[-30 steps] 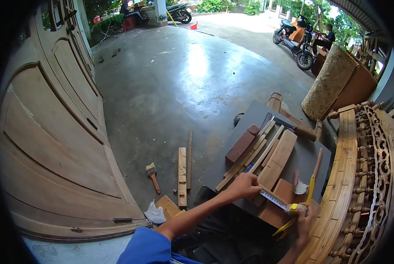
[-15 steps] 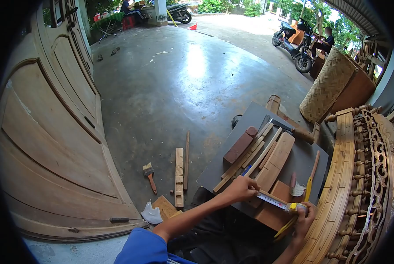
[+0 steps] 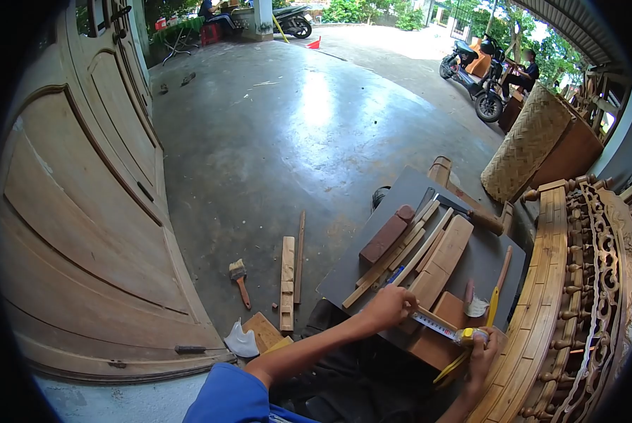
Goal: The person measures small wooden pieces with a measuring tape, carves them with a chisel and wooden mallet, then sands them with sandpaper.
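Note:
My left hand (image 3: 395,307) pinches the free end of a tape measure's blade (image 3: 434,323), which runs out over a small wood piece. The yellow tape case (image 3: 473,336) is in my right hand (image 3: 485,352). Below the blade lies a reddish-brown wood block (image 3: 434,347). Beyond my hands, a grey board (image 3: 418,190) bears a dark red block (image 3: 387,235), thin wood strips (image 3: 393,257), a wide wood piece (image 3: 443,259) and a wooden-handled tool (image 3: 487,221). A yellow tool (image 3: 494,304) lies near my right hand.
A brush (image 3: 240,283) and wood strips (image 3: 288,282) lie on the floor at left. Carved wooden furniture (image 3: 552,282) borders the right, a panelled door (image 3: 90,211) the left. A person (image 3: 524,76) sits by a motorbike (image 3: 475,81).
My right hand and the tape case have shifted slightly left. The view has tilted a little. Both hands keep their hold on the tape measure.

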Tool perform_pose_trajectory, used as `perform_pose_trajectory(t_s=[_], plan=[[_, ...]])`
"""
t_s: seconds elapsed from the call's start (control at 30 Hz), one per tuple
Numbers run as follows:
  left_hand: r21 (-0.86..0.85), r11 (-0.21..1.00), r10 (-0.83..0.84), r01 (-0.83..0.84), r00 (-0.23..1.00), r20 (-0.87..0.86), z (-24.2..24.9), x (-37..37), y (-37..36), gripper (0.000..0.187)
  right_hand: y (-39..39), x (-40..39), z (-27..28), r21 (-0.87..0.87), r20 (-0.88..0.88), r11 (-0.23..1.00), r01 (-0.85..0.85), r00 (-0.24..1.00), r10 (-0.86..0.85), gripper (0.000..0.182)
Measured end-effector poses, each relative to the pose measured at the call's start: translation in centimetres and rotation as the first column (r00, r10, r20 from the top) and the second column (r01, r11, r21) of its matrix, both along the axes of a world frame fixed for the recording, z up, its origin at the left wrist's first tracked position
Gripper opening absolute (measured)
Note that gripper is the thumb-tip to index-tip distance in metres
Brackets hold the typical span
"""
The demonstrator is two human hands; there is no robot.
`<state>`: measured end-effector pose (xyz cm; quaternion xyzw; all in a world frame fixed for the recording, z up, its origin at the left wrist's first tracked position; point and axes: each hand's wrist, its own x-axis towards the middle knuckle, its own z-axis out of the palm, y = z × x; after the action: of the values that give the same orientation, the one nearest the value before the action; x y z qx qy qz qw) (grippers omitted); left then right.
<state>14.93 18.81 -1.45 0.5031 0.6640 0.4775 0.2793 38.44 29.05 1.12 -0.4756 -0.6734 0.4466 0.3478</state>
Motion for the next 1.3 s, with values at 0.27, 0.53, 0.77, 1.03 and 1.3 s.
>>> perform_pose_trajectory(t_s=[0.27,0.53,0.77,1.03,1.3], plan=[[-0.340,0.940,-0.155,-0.035,0.843,-0.516,3.9,3.0,1.3,0.015,1.6,-0.2,-0.4,0.073,0.080,0.997,-0.006,0.997,0.000,0.022],[-0.317,0.948,-0.215,0.006,0.746,-0.630,3.6,4.0,0.6,0.018,1.7,-0.4,0.3,0.024,0.044,0.999,-0.021,0.999,0.020,0.022],[-0.228,0.943,-0.331,0.242,0.757,-0.563,1.8,1.5,0.5,0.011,2.5,0.2,-0.2,0.012,-0.038,1.000,0.028,0.999,-0.027,0.023],[-0.164,0.889,-0.389,0.428,0.518,-0.762,-0.4,-0.5,0.9,0.008,2.5,0.1,0.6,0.055,0.027,0.998,0.022,0.999,-0.024,0.030],[-0.082,0.924,-0.325,0.375,0.652,-0.685,1.0,-0.7,-0.1,0.011,2.1,-0.6,1.1,-0.024,-0.029,1.000,-0.012,0.999,0.012,0.026]])
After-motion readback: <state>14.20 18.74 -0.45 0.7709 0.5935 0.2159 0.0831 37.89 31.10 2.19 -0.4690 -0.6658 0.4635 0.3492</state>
